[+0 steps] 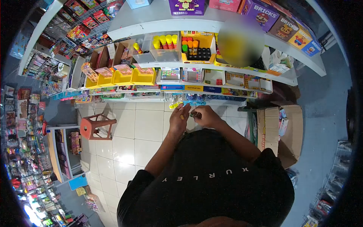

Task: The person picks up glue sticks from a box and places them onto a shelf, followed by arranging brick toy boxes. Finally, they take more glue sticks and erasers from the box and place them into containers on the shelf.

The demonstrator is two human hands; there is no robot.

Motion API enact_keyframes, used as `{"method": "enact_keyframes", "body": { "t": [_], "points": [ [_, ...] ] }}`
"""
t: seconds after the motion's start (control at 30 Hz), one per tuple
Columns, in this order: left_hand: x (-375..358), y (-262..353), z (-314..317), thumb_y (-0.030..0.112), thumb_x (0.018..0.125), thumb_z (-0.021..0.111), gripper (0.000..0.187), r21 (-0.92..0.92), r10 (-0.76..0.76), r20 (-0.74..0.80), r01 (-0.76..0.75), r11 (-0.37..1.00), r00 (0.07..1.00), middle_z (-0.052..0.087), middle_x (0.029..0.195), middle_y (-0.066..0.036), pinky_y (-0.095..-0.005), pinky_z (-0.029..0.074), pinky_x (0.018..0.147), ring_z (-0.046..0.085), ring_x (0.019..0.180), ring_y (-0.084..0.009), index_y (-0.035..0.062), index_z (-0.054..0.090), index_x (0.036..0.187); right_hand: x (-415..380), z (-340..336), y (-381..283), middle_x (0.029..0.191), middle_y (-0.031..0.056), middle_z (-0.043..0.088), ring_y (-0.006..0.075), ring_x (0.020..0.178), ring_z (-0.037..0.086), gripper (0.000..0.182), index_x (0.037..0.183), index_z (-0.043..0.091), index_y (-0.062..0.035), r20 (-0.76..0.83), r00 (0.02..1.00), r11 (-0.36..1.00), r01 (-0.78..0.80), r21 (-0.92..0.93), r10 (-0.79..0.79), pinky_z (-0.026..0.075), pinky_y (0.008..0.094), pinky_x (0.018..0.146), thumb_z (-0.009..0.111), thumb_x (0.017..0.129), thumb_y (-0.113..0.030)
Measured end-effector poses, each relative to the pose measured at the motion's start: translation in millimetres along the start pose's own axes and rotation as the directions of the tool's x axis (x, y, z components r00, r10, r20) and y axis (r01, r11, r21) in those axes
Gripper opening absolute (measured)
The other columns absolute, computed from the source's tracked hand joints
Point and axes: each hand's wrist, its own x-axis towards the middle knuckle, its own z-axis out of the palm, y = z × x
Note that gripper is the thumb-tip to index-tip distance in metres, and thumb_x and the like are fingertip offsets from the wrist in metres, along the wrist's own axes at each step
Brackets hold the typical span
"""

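Observation:
My left hand [179,118] is held out in front of my chest, its fingers stretched away from me. A small yellowish spot shows at its palm, too small to name. Close beside it on the right, my right hand [206,116] is closed, its fingers pinching a small dark greenish thing [194,114] whose kind I cannot make out. The fingertips of both hands point toward each other across a narrow gap. Just beyond them, clear and blue plastic-wrapped goods [194,99] lie along the bottom of the shelf.
A white shelf unit [166,22] ahead carries yellow bins [123,78], glue sticks in a yellow box [196,47] and brick-set boxes [261,15]. A red plastic stool [97,126] stands on the tiles to the left. An open cardboard box [270,130] sits right. Packaged goods hang at far left.

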Motion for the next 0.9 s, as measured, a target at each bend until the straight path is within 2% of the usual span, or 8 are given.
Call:
{"method": "enact_keyframes", "body": {
  "t": [0.13, 0.3, 0.37, 0.47, 0.5, 0.67, 0.8, 0.9],
  "points": [
    [-16.0, 17.6, -6.5, 0.010, 0.100, 0.045, 0.034, -0.007, 0.078, -0.107, -0.079, 0.997, 0.991, 0.058, 0.130, -0.018, -0.0387, 0.041, 0.102, 0.054, 0.124, -0.0289, 0.0025, 0.040, 0.133, 9.6, 20.5, 68.8, 0.079, 0.0142, 0.069, 0.0208, 0.070, 0.069, 0.022, 0.088, 0.068, 0.0002, 0.025, 0.985, 0.985, -0.170, 0.006, 0.170, 0.054, 0.0318, 0.065, 0.072, 0.068, -0.009],
    [-26.6, 28.2, -28.3, 0.015, 0.100, 0.049, 0.035, 0.011, 0.179, -0.140, -0.179, 0.984, 0.974, 0.056, 0.128, -0.017, -0.0437, 0.038, 0.105, 0.053, 0.123, -0.0314, 0.0028, 0.040, 0.131, 44.2, 25.1, 165.1, 0.076, 0.0132, 0.069, 0.0217, 0.072, 0.069, 0.017, 0.084, 0.068, -0.0029, 0.030, 0.991, 0.984, -0.123, -0.132, 0.128, 0.054, 0.0330, 0.065, 0.070, 0.068, -0.009],
    [-32.1, 32.5, -39.1, 0.010, 0.101, 0.046, 0.027, -0.029, 0.206, -0.142, -0.212, 0.977, 0.968, 0.062, 0.122, -0.016, -0.0409, 0.043, 0.101, 0.058, 0.119, -0.0285, 0.0029, 0.044, 0.127, 77.1, 18.5, 185.1, 0.075, 0.0142, 0.069, 0.0233, 0.073, 0.069, 0.016, 0.083, 0.068, -0.0031, -0.095, 0.987, 0.987, -0.138, -0.076, 0.131, 0.054, 0.0349, 0.065, 0.069, 0.068, -0.009],
    [-49.0, 38.6, -34.9, 0.008, 0.099, 0.048, 0.023, -0.062, 0.244, -0.228, -0.264, 0.963, 0.943, 0.064, 0.118, -0.015, -0.0403, 0.044, 0.101, 0.060, 0.116, -0.0285, 0.0047, 0.046, 0.123, 132.3, -8.4, 173.4, 0.075, 0.0152, 0.069, 0.0314, 0.076, 0.069, 0.012, 0.085, 0.069, -0.0036, -0.287, 0.958, 0.940, -0.119, -0.318, 0.024, 0.055, 0.0421, 0.068, 0.068, 0.073, -0.006],
    [-52.8, 39.0, -38.7, 0.008, 0.099, 0.049, 0.023, -0.068, 0.264, -0.229, -0.286, 0.956, 0.937, 0.064, 0.118, -0.015, -0.0400, 0.044, 0.100, 0.060, 0.115, -0.0284, 0.0053, 0.047, 0.122, 145.6, -20.3, 161.4, 0.085, 0.0175, 0.070, 0.0337, 0.088, 0.068, 0.014, 0.088, 0.070, -0.0049, -0.271, 0.946, 0.951, -0.236, -0.199, 0.178, 0.054, 0.0425, 0.078, 0.069, 0.074, -0.005],
    [-80.5, 41.5, -44.9, 0.008, 0.099, 0.050, 0.015, -0.041, 0.309, -0.356, -0.345, 0.938, 0.882, 0.067, 0.115, -0.013, -0.0408, 0.044, 0.100, 0.062, 0.114, -0.0285, 0.0082, 0.055, 0.113, 210.1, -2.4, 228.6, 0.119, 0.0208, 0.063, 0.0365, 0.117, 0.056, 0.027, 0.109, 0.068, -0.0085, -0.318, 0.905, 0.838, -0.393, -0.378, 0.281, 0.046, 0.0448, 0.098, 0.061, 0.083, -0.012],
    [-96.6, 33.3, -65.8, 0.008, 0.099, 0.050, 0.015, -0.005, 0.370, -0.364, -0.399, 0.917, 0.855, 0.067, 0.115, -0.012, -0.0409, 0.045, 0.100, 0.062, 0.114, -0.0296, 0.0084, 0.056, 0.113, 228.2, 14.2, 261.7, 0.131, 0.0207, 0.056, 0.0378, 0.123, 0.051, 0.044, 0.129, 0.057, -0.0129, -0.355, 0.919, 0.755, -0.356, -0.551, 0.174, 0.039, 0.0459, 0.105, 0.057, 0.086, -0.015],
    [-102.7, 26.0, -71.6, 0.008, 0.099, 0.050, 0.014, -0.015, 0.372, -0.415, -0.416, 0.909, 0.830, 0.067, 0.114, -0.013, -0.0408, 0.046, 0.100, 0.062, 0.114, -0.0301, 0.0078, 0.057, 0.111, 231.2, 22.0, 266.8, 0.132, 0.0203, 0.055, 0.0377, 0.124, 0.050, 0.042, 0.129, 0.058, -0.0135, -0.394, 0.910, 0.713, -0.361, -0.601, 0.129, 0.038, 0.0470, 0.106, 0.056, 0.087, -0.016]
  ]
}}
